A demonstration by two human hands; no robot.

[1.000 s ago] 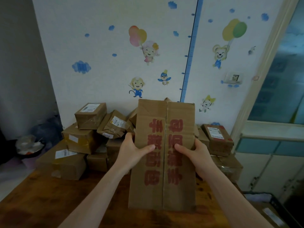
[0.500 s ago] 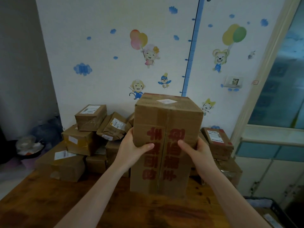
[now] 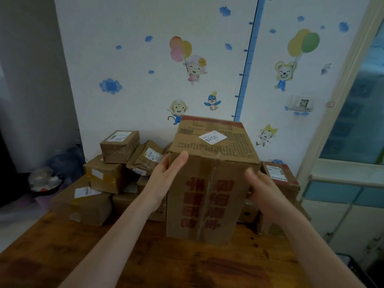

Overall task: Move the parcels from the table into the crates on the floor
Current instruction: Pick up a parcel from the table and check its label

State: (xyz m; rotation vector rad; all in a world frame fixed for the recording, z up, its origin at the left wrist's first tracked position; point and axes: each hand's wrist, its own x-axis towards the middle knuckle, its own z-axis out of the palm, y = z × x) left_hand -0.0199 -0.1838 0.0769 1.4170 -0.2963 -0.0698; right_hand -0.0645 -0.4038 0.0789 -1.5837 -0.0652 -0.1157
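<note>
A tall cardboard parcel [image 3: 207,204] with red characters and a white 0024 sticker on top stands upright on the wooden table [image 3: 145,262]. My left hand [image 3: 166,175] holds its upper left corner, thumb along the front edge and fingers behind the side. My right hand [image 3: 268,190] is blurred at the parcel's right edge, thumb up against the front face, fingers loose. A dark crate [image 3: 353,269] shows only as a corner at the lower right, on the floor.
More parcels are piled at the back of the table: a stack at the left [image 3: 106,175] with a small box on top [image 3: 119,145], a flat one [image 3: 87,202], and a red-trimmed one [image 3: 278,179] at the right. A wall with stickers stands behind.
The tall parcel has tipped from lying flat against my view to standing upright on the table, so its top face shows. My hands have slid up its sides, and the right one is moving.
</note>
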